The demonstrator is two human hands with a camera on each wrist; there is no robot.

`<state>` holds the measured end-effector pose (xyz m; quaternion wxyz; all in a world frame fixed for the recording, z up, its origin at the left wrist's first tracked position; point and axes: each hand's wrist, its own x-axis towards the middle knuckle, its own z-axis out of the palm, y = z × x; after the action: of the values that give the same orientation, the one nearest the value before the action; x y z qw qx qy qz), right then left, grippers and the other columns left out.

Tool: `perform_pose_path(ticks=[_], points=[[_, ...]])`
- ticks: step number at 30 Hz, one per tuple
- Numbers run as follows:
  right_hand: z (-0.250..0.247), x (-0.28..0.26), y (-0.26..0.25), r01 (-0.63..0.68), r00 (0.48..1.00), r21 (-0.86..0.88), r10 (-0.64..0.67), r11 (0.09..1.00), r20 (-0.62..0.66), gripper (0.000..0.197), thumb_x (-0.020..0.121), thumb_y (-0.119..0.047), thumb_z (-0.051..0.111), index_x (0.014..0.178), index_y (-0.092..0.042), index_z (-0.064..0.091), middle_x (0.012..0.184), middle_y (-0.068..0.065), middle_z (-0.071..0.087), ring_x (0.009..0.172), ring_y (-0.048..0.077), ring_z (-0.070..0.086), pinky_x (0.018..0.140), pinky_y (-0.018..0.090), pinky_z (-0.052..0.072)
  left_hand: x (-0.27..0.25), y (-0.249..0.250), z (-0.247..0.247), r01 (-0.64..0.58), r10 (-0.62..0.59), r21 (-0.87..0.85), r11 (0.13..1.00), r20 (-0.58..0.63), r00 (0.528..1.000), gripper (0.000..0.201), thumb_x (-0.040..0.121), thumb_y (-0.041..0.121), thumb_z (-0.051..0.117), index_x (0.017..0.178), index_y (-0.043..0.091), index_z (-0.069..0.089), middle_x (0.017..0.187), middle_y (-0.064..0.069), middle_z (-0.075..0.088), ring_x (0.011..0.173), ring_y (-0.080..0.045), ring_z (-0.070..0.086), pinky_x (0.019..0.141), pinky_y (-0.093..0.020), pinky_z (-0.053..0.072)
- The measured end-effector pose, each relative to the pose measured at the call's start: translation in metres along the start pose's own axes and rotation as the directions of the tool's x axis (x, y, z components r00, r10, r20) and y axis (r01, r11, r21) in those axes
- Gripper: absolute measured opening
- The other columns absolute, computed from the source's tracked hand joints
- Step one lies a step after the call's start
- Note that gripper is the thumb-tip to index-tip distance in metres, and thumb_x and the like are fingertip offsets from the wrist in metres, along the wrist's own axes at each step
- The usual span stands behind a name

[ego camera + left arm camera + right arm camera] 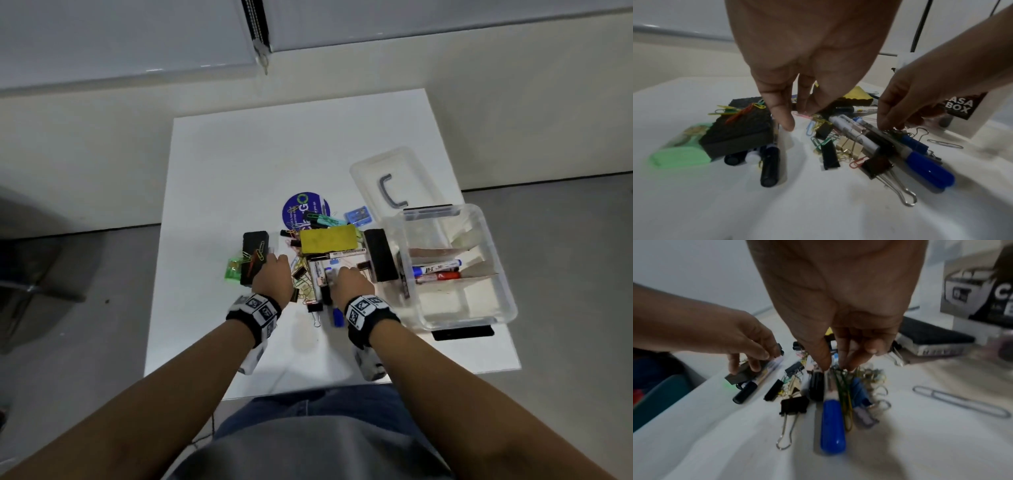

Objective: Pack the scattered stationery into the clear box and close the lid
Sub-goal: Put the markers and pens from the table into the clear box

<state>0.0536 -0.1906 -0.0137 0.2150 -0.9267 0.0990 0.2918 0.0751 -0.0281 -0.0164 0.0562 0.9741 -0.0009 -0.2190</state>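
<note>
right hand: over the heap, fingertips pinched down onto the black-capped marker and the wire loops of a binder clip; grip on the marker looks closed, not certain which of the two it holds
left hand: fingers pointing down, thumb and fingers closing on a white marker at the edge of the black eraser
blue-capped marker: just below the right fingertips, cap toward the wrist
black binder clip: just left of that marker, between the two hands
green case: outside the left hand, partly under the eraser
yellow sponge: beyond both hands
second black eraser: right of the right hand, against the box wall
clear box: well right of the right hand, open, blue and red markers inside
lid: off, lying beyond the box
</note>
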Motion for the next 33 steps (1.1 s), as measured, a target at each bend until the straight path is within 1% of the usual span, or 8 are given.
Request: perform_pose_path(ticks=[3, 9, 13, 17, 22, 27, 30, 33], points=[[0.011, 0.006, 0.000, -0.045, 0.999, 0.012, 0.046, 0.999, -0.028, 0.027, 0.091, -0.024, 0.051, 0.112, -0.011, 0.062, 0.120, 0.016, 0.058, 0.106, 0.033, 0.061, 0.085, 0.037, 0.050, 0.002, 0.004, 0.004, 0.094, -0.096, 0.025, 0.995, 0.091, 0.991, 0.040, 0.090, 0.006, 0.052, 0.129, 0.003, 0.043, 0.136, -0.020, 0.039, 0.107, -0.035, 0.061, 0.082, -0.042, 0.053], [0.019, 0.005, 0.004, -0.065, 0.987, -0.003, 0.064, 0.998, -0.145, 0.047, 0.093, -0.042, 0.051, 0.121, -0.005, 0.055, 0.129, 0.016, 0.049, 0.118, 0.032, 0.051, 0.091, 0.040, 0.047, -0.001, 0.002, 0.015, -0.056, 0.056, 0.017, 0.998, -0.014, 0.998, 0.045, 0.086, 0.006, 0.050, 0.131, 0.006, 0.046, 0.128, -0.017, 0.049, 0.120, -0.035, 0.048, 0.099, -0.042, 0.045], [0.019, 0.003, 0.006, -0.040, 0.987, -0.022, 0.036, 0.999, -0.154, 0.046, 0.091, -0.043, 0.054, 0.120, -0.007, 0.058, 0.131, 0.015, 0.045, 0.121, 0.032, 0.047, 0.096, 0.039, 0.043, 0.005, -0.006, 0.014, 0.087, -0.085, -0.075, 0.993, 0.027, 0.996, 0.055, 0.085, 0.005, 0.055, 0.136, 0.007, 0.037, 0.136, -0.022, 0.041, 0.119, -0.037, 0.050, 0.089, -0.044, 0.050], [0.010, 0.002, 0.010, -0.007, 0.976, -0.006, 0.005, 1.000, -0.219, 0.043, 0.081, -0.040, 0.057, 0.109, -0.007, 0.060, 0.121, 0.016, 0.051, 0.113, 0.033, 0.048, 0.099, 0.039, 0.040, 0.011, -0.007, 0.018, 0.041, -0.041, -0.086, 0.995, 0.007, 0.999, 0.065, 0.085, 0.009, 0.057, 0.142, 0.009, 0.028, 0.127, -0.022, 0.049, 0.115, -0.037, 0.053, 0.087, -0.043, 0.050], [-0.006, 0.001, 0.013, 0.157, 0.963, 0.186, -0.108, 0.970, -0.248, 0.019, 0.083, -0.023, 0.057, 0.088, -0.012, 0.043, 0.083, 0.007, 0.053, 0.078, 0.029, 0.054, 0.071, 0.038, 0.046, 0.015, -0.005, 0.023, 0.034, -0.035, -0.223, 0.974, 0.000, 0.999, 0.057, 0.082, 0.009, 0.058, 0.135, 0.007, 0.036, 0.117, -0.021, 0.052, 0.110, -0.038, 0.054, 0.103, -0.047, 0.040], [-0.016, 0.001, 0.018, 0.267, 0.933, 0.255, -0.184, 0.929, -0.308, 0.018, 0.086, -0.012, 0.054, 0.093, -0.014, 0.038, 0.074, 0.008, 0.054, 0.062, 0.026, 0.052, 0.054, 0.036, 0.041, 0.010, -0.008, 0.016, 0.068, -0.066, -0.365, 0.928, 0.019, 0.998, 0.039, 0.091, 0.006, 0.049, 0.129, 0.000, 0.041, 0.125, -0.026, 0.044, 0.118, -0.042, 0.048, 0.087, -0.046, 0.046], [-0.018, 0.012, 0.018, 0.306, 0.927, 0.012, -0.295, 0.952, -0.231, 0.028, 0.086, -0.006, 0.053, 0.113, -0.010, 0.047, 0.097, 0.013, 0.056, 0.077, 0.030, 0.056, 0.061, 0.034, 0.041, 0.007, -0.020, 0.027, 0.064, -0.066, -0.372, 0.926, 0.006, 0.998, 0.041, 0.089, 0.012, 0.048, 0.129, 0.002, 0.043, 0.113, -0.019, 0.046, 0.092, -0.036, 0.054, 0.067, -0.036, 0.043], [-0.014, 0.030, 0.014, 0.250, 0.941, -0.204, -0.287, 0.946, -0.179, 0.040, 0.083, 0.000, 0.053, 0.123, -0.005, 0.051, 0.116, 0.019, 0.053, 0.091, 0.038, 0.060, 0.070, 0.041, 0.049, -0.004, -0.020, 0.026, 0.087, -0.086, -0.443, 0.892, 0.022, 0.996, 0.020, 0.088, 0.014, 0.052, 0.103, 0.001, 0.048, 0.097, -0.018, 0.049, 0.080, -0.036, 0.053, 0.065, -0.039, 0.043]])
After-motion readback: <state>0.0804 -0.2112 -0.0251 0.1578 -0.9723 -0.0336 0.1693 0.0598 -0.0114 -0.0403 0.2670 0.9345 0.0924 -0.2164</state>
